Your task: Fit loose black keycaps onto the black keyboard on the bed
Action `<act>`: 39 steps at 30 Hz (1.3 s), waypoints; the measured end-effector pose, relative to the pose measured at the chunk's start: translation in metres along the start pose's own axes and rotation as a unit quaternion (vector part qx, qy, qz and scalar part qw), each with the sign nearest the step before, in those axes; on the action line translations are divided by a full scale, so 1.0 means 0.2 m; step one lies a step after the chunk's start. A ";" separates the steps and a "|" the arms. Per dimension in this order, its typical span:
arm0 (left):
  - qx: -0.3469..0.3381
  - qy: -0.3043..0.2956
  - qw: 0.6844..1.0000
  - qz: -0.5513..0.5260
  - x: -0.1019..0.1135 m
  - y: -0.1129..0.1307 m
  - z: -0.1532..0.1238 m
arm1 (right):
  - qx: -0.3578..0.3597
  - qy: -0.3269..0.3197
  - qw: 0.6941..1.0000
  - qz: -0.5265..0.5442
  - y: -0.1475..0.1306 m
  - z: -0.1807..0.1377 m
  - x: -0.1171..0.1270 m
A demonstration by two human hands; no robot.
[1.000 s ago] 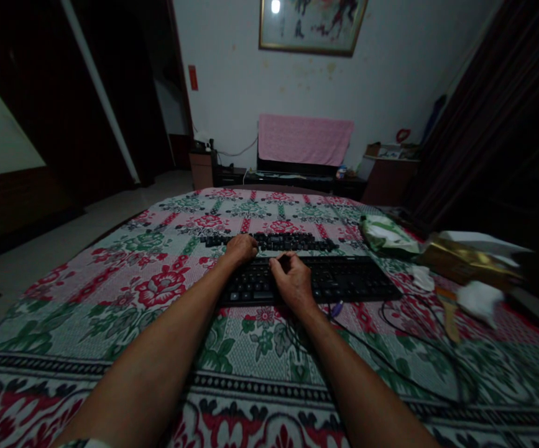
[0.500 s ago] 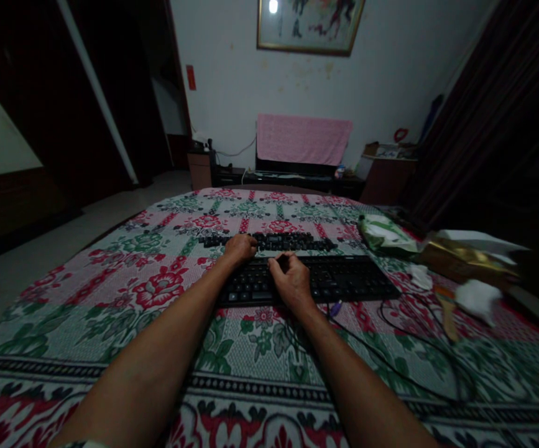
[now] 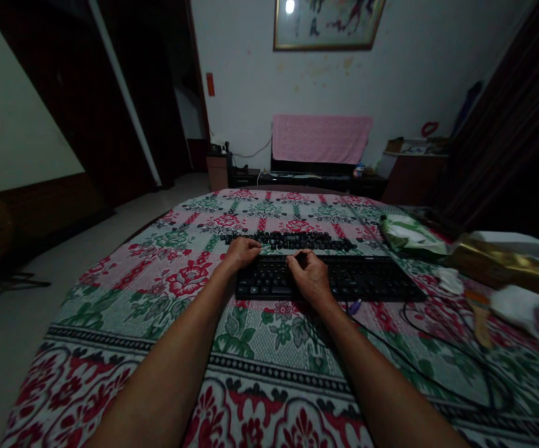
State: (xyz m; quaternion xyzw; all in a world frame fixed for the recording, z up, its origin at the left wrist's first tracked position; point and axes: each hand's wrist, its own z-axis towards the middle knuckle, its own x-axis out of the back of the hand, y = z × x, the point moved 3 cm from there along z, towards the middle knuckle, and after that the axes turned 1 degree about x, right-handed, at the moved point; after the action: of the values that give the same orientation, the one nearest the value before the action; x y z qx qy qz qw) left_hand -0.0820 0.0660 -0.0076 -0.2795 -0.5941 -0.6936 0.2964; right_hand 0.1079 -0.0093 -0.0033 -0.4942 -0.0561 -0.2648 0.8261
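A black keyboard (image 3: 357, 278) lies across a floral bedspread (image 3: 166, 298). Just behind it runs a row of loose black keycaps (image 3: 306, 240). My left hand (image 3: 241, 252) rests at the keyboard's far left corner, fingers curled down over the end of the keycap row. My right hand (image 3: 309, 278) lies on the left half of the keyboard, its fingers pinched together near a key; what they hold is too small and dark to make out.
A black cable (image 3: 437, 367) loops from the keyboard over the bed on the right. A green-white bag (image 3: 406, 233), gold packaging (image 3: 502, 264) and white tissue (image 3: 516, 305) lie at right. A pink cloth (image 3: 320, 138) covers a low cabinet ahead.
The view has swung left, so the bed and keyboard sit further right in the frame. Both hands stay in the same places on the keyboard.
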 end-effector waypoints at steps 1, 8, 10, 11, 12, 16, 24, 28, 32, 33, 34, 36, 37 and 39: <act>0.003 -0.015 1.000 -0.002 0.00 -0.02 -0.02 | 0.000 -0.004 1.000 -0.004 -0.01 0.00 0.00; 0.050 -0.057 0.994 -0.080 -0.03 -0.07 -0.06 | 0.027 -0.056 0.998 0.002 -0.07 0.00 -0.02; 0.053 -0.058 0.994 -0.080 -0.03 -0.06 -0.06 | 0.037 -0.085 0.996 0.001 -0.09 -0.01 -0.03; 0.053 -0.057 0.994 -0.078 -0.03 -0.06 -0.06 | 0.040 -0.098 0.994 -0.003 -0.09 -0.01 -0.03; 0.052 -0.057 0.994 -0.075 -0.03 -0.06 -0.06 | 0.043 -0.109 0.993 -0.008 -0.10 -0.01 -0.04; 0.043 -0.066 0.995 -0.062 -0.03 -0.05 -0.07 | 0.063 -0.137 0.988 -0.034 -0.11 -0.03 -0.05; 0.024 -0.070 0.996 -0.040 -0.04 -0.05 -0.05 | 0.086 -0.132 0.986 -0.057 -0.11 -0.04 -0.06; 0.008 -0.068 0.997 -0.035 -0.04 -0.06 -0.04 | 0.088 -0.126 0.985 -0.074 -0.12 -0.04 -0.07; 0.020 -0.070 0.997 -0.039 -0.04 -0.05 -0.05 | 0.093 -0.114 0.984 -0.097 -0.13 -0.04 -0.07; 0.022 -0.070 0.997 -0.039 -0.04 -0.05 -0.05 | 0.095 -0.112 0.984 -0.103 -0.13 -0.04 -0.07; 0.022 -0.071 0.997 -0.038 -0.04 -0.04 -0.05 | 0.097 -0.110 0.983 -0.109 -0.13 -0.05 -0.08; 0.021 -0.073 0.996 -0.035 -0.03 -0.03 -0.05 | 0.102 -0.106 0.982 -0.119 -0.13 -0.05 -0.08; 0.022 -0.073 0.997 -0.032 -0.03 -0.03 -0.05 | 0.106 -0.106 0.981 -0.123 -0.13 -0.05 -0.08; 0.020 -0.073 0.997 -0.026 -0.03 -0.03 -0.05 | 0.112 -0.110 0.979 -0.129 -0.13 -0.05 -0.09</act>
State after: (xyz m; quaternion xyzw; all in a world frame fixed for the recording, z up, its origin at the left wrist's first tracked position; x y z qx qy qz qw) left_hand -0.0831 0.0567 -0.0172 -0.3079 -0.6349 -0.6670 0.2392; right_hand 0.0780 -0.0216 0.0059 -0.4133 -0.2391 -0.3052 0.8239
